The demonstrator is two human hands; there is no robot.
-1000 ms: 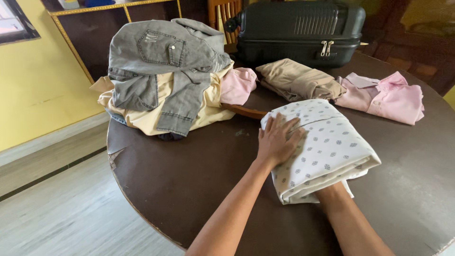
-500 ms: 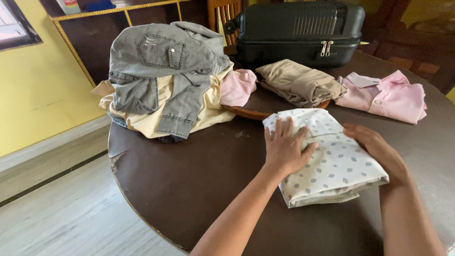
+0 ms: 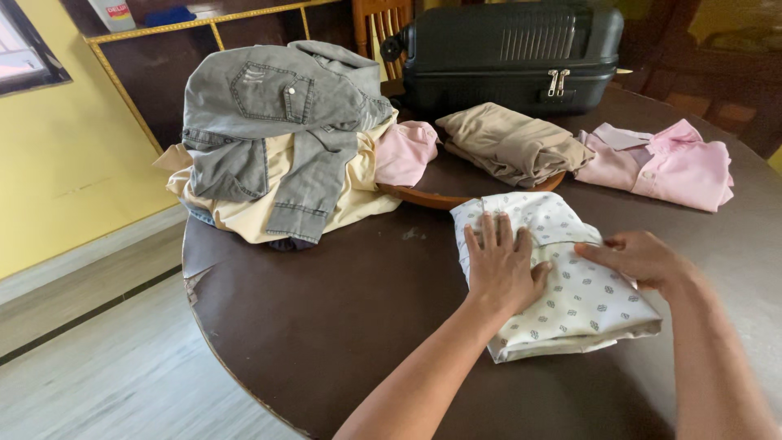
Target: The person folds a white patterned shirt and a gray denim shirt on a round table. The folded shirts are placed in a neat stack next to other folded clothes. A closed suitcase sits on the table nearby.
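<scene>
A folded white shirt with a small grey print (image 3: 582, 305) lies on the dark brown round table (image 3: 326, 310). My left hand (image 3: 503, 265) presses flat on the shirt's left half, fingers spread. My right hand (image 3: 639, 259) rests on the shirt's right side, fingers pointing left along a fold line; it is pressing rather than gripping.
A heap of clothes with a grey denim jacket (image 3: 277, 122) on top sits at the back left. A folded tan garment (image 3: 513, 145) lies on a wooden tray, a folded pink shirt (image 3: 664, 167) at the right, and a black suitcase (image 3: 505, 53) behind.
My right hand came out from under the shirt's near edge, moved onto its right side, then slid left along the fold. The shirt is folded smaller. My left hand shifted slightly toward me.
</scene>
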